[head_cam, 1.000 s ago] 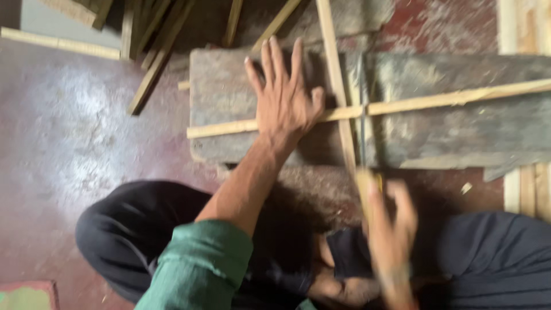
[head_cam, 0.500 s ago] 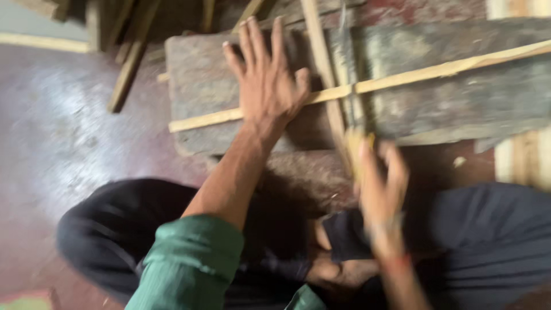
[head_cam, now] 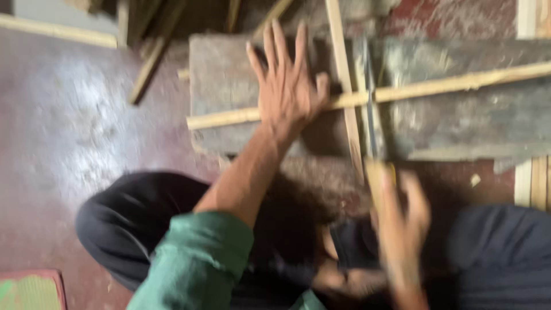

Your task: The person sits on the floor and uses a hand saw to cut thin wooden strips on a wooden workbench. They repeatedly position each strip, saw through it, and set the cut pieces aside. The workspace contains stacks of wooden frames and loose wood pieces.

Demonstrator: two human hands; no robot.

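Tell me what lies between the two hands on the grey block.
Head view: between left hand and blurred right hand an upright wooden strip crosses the long strip.

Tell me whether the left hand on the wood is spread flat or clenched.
Spread flat: the left hand lies palm down, fingers splayed, pressing the thin wooden strip onto the grey block.

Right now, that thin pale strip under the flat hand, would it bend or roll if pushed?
The thin wooden strip looks long and slender, so probably light and somewhat springy. It lies flat across the grey block, so it would more likely slide than roll. The left hand pressing it should keep it from shifting.
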